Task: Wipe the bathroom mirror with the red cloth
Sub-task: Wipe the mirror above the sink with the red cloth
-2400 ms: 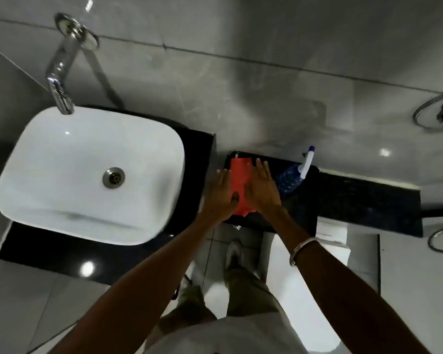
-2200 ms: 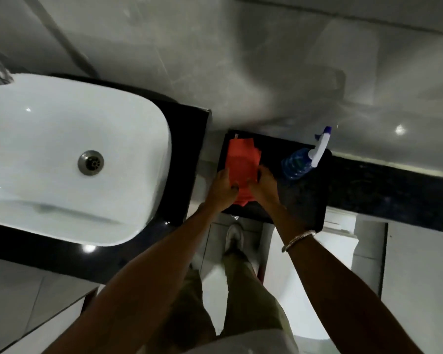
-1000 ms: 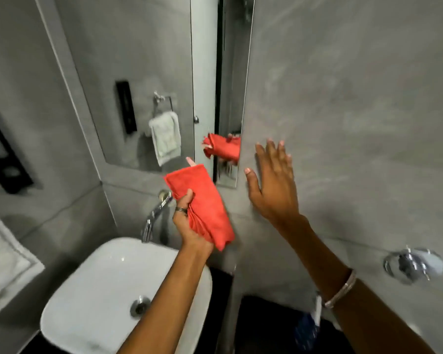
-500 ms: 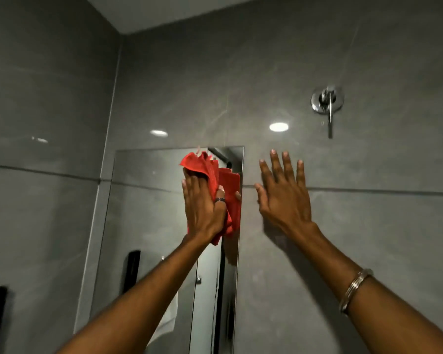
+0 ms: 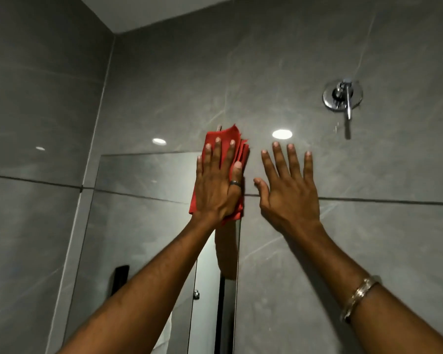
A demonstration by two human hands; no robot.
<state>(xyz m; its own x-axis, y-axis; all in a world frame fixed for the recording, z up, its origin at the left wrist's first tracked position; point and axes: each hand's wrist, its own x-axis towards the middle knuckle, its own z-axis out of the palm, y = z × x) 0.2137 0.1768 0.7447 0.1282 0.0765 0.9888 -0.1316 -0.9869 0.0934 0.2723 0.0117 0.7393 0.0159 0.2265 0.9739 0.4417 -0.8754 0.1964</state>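
Note:
The red cloth (image 5: 237,149) is folded and pressed flat against the top right corner of the frameless wall mirror (image 5: 149,213). My left hand (image 5: 216,185) lies spread on the cloth and holds it to the glass; part of the cloth sticks out above the mirror's top edge onto the tile. My right hand (image 5: 289,190) is open, fingers apart, flat on or just off the grey wall tile right of the mirror. The mirror reflects my left forearm below the cloth.
A chrome wall valve (image 5: 342,97) sits high on the right of the grey tiled wall. The side wall (image 5: 36,123) meets it in a corner on the left. A black fitting (image 5: 119,277) shows reflected low in the mirror.
Both hands left the counter; my left hand carried the cloth up to the mirror. In the last half second it flattened on the cloth and slid to the mirror's top right corner.

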